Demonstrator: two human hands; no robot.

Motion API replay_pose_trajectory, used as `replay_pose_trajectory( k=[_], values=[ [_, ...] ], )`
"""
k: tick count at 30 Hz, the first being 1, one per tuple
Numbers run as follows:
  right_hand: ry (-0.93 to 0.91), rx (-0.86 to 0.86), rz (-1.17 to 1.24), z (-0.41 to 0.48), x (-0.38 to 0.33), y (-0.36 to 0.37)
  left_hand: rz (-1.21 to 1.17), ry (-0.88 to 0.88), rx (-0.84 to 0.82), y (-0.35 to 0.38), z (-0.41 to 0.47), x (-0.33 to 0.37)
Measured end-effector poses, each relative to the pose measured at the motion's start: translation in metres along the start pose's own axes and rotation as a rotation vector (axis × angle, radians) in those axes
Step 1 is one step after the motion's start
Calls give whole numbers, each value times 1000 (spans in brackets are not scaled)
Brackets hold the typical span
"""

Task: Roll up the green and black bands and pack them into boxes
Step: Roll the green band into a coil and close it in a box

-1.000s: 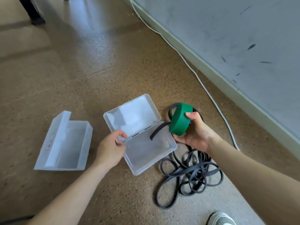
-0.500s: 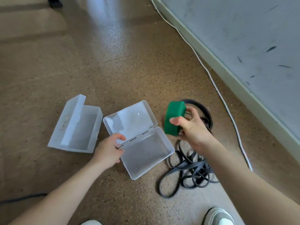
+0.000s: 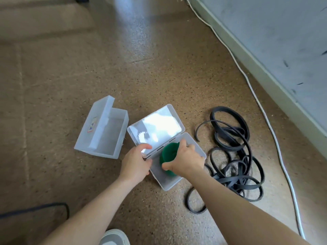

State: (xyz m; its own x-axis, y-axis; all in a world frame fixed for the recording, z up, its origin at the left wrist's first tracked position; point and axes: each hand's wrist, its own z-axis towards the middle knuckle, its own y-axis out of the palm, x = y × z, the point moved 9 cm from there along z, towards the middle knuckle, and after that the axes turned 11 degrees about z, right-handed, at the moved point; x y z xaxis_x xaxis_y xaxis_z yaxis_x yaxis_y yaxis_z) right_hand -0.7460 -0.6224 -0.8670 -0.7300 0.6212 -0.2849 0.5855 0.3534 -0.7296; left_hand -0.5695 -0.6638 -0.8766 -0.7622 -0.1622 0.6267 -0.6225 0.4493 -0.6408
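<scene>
Rubber, by the look of it: the rolled green band (image 3: 169, 155) is a flat elastic strip wound into a fat coil, likely light, springy and inclined to unwind the moment the pressure comes off, so it is best gripped across its outer turns and kept squeezed until the box walls can hold it. The right hand (image 3: 185, 159) does just that, thumb on the near side and fingers over the far side, closed around the coil and pressing it down into the tray of the shallow clear plastic hinged box (image 3: 200, 150) in the middle of the speckled brown floor (image 3: 159, 71). The left hand (image 3: 137, 162) is curled on the box's left edge by the hinge, thumb on the flat-lying lid, steadying it; it has hold of nothing else. Apart from the green roll, that tray looks empty, though the hand hides part of it. To the left, just beside it, sits a deeper frosted plastic box (image 3: 113, 137) with its lid raised, and nothing shows inside. To the right lies the loose black band (image 3: 235, 156), a tangle of floppy, grippy-looking loops, not yet rolled; it will likely need one end pinched and wound under steady tension. A white cable (image 3: 265, 114) runs along the far right by the wall
</scene>
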Motion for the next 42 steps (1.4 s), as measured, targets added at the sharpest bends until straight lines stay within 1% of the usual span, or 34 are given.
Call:
replay_pose_trajectory(
  k=[4, 6, 7, 10, 11, 13, 15, 18, 19, 20, 22, 23, 24, 25, 27, 28, 30, 32, 35, 37, 40, 42],
  values=[
    [-53, 65, -162, 2, -3, 10, 113, 72, 29, -1, -7, 9],
    [-67, 88, -214, 1, -5, 11, 99, 124, 92, -8, -10, 15],
    [-64, 89, -229, 1, -4, 11, 6, 138, 140, -17, -10, 18],
    [-39, 42, -199, 2, 1, 8, -492, 164, 291, -58, -14, 28],
    [-31, 17, -157, 2, 5, 8, -557, 189, 328, -70, -15, 32],
    [-24, -17, -62, -3, 9, 1, -464, 241, 309, -78, -16, 45],
    [-21, 9, 25, -13, 15, -9, -249, 280, 202, -67, -19, 58],
    [-76, 210, 223, -22, 29, -35, 95, 413, 97, -36, -37, 76],
    [-87, 281, 327, -23, 39, -44, 176, 462, 95, -27, -44, 82],
    [-72, 356, 493, -25, 52, -55, 248, 514, 100, -19, -50, 87],
    [33, 455, 953, -28, 82, -72, 371, 641, 128, -2, -62, 94],
    [74, 467, 1106, -28, 92, -77, 437, 685, 135, 9, -65, 93],
    [77, 435, 1149, -25, 95, -80, 519, 695, 121, 21, -66, 91],
    [41, 377, 1119, -21, 91, -83, 603, 663, 91, 34, -65, 85],
    [-88, 215, 968, -14, 72, -78, 742, 524, -3, 52, -60, 73],
    [-136, 121, 855, -12, 61, -69, 803, 460, -55, 60, -59, 67],
    [-159, -1, 567, -7, 55, -53, 920, 428, -81, 68, -58, 67],
    [-166, -6, 316, -3, 56, -53, 967, 440, -64, 70, -57, 70],
    [-215, 63, -3, -8, 51, -54, 1018, 470, -71, 72, -56, 68],
    [-229, 93, -67, -12, 48, -50, 1070, 508, -104, 76, -58, 67],
    [-208, 106, 16, -18, 51, -50, 1103, 534, -132, 75, -59, 70],
    [-181, 127, 38, -23, 54, -48, 1067, 516, -113, 61, -52, 71]
  ],
)
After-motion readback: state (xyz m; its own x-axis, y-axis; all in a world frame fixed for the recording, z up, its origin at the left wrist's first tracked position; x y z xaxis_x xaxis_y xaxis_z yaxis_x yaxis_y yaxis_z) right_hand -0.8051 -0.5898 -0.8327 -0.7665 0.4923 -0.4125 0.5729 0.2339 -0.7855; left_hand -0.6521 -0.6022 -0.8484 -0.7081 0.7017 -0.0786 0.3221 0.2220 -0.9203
